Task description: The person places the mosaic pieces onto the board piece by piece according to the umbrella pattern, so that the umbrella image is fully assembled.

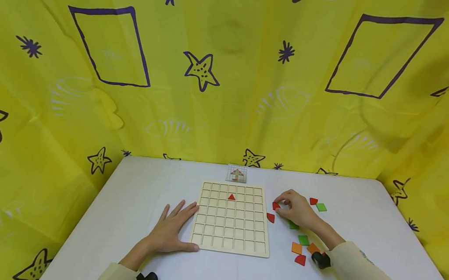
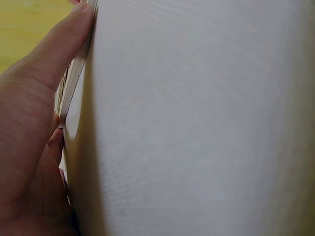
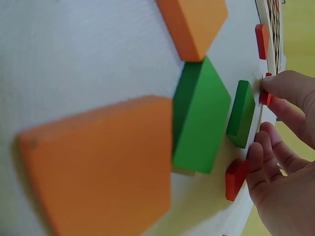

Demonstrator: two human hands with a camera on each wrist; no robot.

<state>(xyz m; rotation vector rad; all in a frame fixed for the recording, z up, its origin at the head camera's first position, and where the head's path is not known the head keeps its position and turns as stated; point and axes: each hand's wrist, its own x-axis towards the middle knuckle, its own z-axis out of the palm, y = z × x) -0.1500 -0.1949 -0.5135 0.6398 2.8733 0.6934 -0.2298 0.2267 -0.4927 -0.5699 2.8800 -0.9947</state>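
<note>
While your left hand [image 1: 171, 230] lies flat with straight fingers against the wooden grid board's [image 1: 230, 241] left edge, your right hand [image 1: 296, 209] pinches a red piece [image 1: 275, 205] on the table, just right of the board. One red triangle [image 1: 231, 197] sits in the board's second row.

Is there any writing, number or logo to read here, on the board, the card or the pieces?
None can be read.
Card: only a small red and green picture on a grid, no words.
Board: blank squares.
Pieces, such as the one the right hand pinches: plain colours.
Cloth: drawn stars and shapes only.
</note>
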